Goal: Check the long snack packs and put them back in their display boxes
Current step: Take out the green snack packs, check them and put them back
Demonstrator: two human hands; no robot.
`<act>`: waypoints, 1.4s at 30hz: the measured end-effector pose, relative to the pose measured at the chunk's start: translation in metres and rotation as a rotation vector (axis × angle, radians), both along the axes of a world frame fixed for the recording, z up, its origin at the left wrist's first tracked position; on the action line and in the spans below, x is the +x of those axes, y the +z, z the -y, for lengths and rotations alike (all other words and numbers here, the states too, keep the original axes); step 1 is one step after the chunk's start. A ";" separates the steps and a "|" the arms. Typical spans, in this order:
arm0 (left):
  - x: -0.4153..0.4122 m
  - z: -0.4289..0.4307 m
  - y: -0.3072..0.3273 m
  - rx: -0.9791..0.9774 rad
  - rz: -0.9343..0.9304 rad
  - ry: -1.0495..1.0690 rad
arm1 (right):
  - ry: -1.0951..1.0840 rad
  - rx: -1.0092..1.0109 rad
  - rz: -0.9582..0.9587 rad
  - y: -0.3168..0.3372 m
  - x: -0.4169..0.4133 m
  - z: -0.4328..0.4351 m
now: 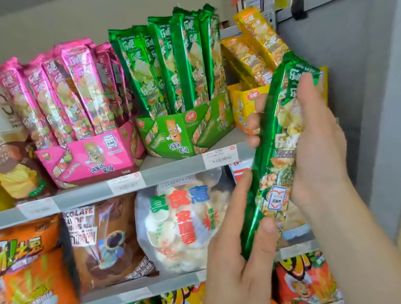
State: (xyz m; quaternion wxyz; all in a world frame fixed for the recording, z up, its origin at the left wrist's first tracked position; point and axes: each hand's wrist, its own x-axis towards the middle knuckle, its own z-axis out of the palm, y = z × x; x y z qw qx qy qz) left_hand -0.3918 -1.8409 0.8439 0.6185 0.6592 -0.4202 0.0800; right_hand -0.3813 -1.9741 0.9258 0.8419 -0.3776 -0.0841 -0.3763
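Packs stand upright in the green box on the shelf. To its right, the left hand pinches the held pack low between thumb and fingers, and the right hand wraps its top. Best turn it, read both faces, then slot it in upright.

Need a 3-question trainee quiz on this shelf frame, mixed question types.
1. True or false: the left hand and the right hand both hold the green pack.
2. Which colour display box stands between the other two? A pink, B green, C yellow.
3. Fill in: the left hand's grip is at the pack's ____ end.
Key: 1 true; 2 B, the green display box; 3 lower.
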 end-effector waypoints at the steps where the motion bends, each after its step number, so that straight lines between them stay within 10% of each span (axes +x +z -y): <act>1: -0.005 0.000 0.002 -0.011 -0.055 -0.047 | 0.036 0.014 0.015 -0.005 -0.001 0.003; 10: -0.036 0.013 -0.004 -0.058 -0.652 -0.126 | 0.210 -0.122 -0.088 -0.039 -0.017 0.014; 19: -0.030 0.012 0.004 -0.228 -0.502 -0.155 | 0.165 -0.527 -0.428 -0.071 -0.039 -0.005; 27: 0.015 -0.006 0.038 -0.438 -0.520 -0.104 | 0.111 -0.955 -0.297 -0.097 -0.068 -0.041; 42: 0.093 -0.035 0.107 -0.446 -0.406 -0.211 | -0.341 -0.915 -0.350 -0.105 -0.021 -0.110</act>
